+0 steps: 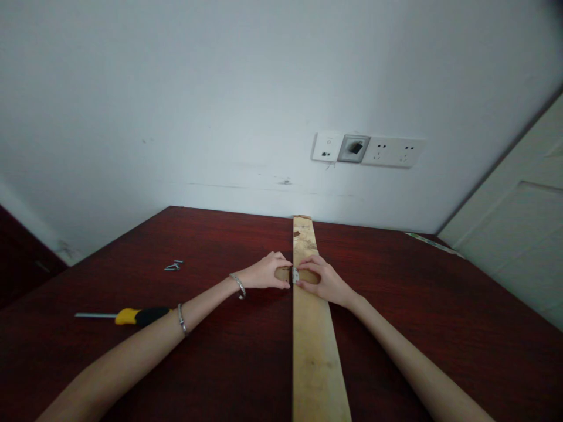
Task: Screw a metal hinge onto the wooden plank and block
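Observation:
A long pale wooden board [314, 346] lies on the dark red table, running from the near edge to the wall. At its left edge sits a small metal hinge [295, 275], one leaf resting on the board's top face. From the right, my right hand [323, 280] reaches over the board, thumb and forefinger closed at the hinge. On the other side my left hand [265, 271], with two bracelets up the arm, has its thumb and fingers curled at the hinge's darker left side. Its exact contact is too small to tell.
Several screws [174, 265] lie loose on the tabletop [211, 234] to the left. A screwdriver [127, 316] with a yellow and black handle is partly behind my left forearm. Sockets [393, 152] are on the wall; a flat strip [433, 244] lies at the back right by a white door [519, 223].

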`<action>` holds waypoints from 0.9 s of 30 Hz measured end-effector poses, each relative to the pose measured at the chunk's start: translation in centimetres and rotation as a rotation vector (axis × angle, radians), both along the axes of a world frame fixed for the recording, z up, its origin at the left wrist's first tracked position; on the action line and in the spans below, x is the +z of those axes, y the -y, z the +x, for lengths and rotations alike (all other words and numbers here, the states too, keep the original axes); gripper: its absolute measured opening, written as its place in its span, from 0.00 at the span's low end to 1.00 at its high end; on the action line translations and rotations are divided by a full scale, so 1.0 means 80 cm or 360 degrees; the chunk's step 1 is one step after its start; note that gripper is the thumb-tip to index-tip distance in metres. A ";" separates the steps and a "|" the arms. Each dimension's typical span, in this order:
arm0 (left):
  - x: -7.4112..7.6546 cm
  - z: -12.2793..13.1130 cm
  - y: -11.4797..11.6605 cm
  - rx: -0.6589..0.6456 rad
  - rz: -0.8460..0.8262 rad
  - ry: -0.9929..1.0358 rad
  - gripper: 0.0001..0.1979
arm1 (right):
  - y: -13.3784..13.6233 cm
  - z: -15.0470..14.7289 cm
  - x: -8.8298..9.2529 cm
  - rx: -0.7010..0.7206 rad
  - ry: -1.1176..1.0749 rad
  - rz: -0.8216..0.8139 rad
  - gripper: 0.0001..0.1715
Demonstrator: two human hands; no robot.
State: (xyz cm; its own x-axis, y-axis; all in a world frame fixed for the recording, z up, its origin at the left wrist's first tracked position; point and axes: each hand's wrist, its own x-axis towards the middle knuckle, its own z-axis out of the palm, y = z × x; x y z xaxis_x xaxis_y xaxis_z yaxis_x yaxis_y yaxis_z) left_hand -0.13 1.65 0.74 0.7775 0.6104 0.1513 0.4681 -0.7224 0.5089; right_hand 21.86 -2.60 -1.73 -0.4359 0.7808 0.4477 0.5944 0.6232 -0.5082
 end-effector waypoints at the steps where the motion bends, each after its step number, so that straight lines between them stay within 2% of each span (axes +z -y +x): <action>1: 0.002 -0.002 -0.002 -0.0011 -0.0007 0.0004 0.27 | 0.000 0.000 0.000 0.0000 -0.0002 0.0001 0.17; 5: 0.010 -0.013 -0.008 -0.0006 -0.0019 -0.0080 0.34 | 0.000 0.000 -0.001 -0.0011 0.0005 -0.0016 0.17; 10: 0.014 -0.017 -0.012 -0.0006 -0.0041 -0.0243 0.38 | 0.000 0.001 0.000 -0.0007 0.0002 -0.0027 0.17; 18: 0.005 -0.015 -0.012 -0.0060 -0.0006 -0.0267 0.37 | 0.002 0.000 0.004 -0.0018 -0.0002 -0.0032 0.16; 27: 0.011 -0.014 -0.009 -0.0057 0.0005 -0.0305 0.37 | 0.000 0.001 -0.001 -0.0020 0.0028 -0.0023 0.18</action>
State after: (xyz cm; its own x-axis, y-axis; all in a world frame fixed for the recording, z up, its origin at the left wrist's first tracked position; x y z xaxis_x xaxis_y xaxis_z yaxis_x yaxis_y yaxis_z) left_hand -1.25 2.40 1.60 0.8134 0.5817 0.0002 0.5303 -0.7416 0.4108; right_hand 21.94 -2.63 -1.77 -0.4336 0.7925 0.4288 0.6110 0.6083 -0.5066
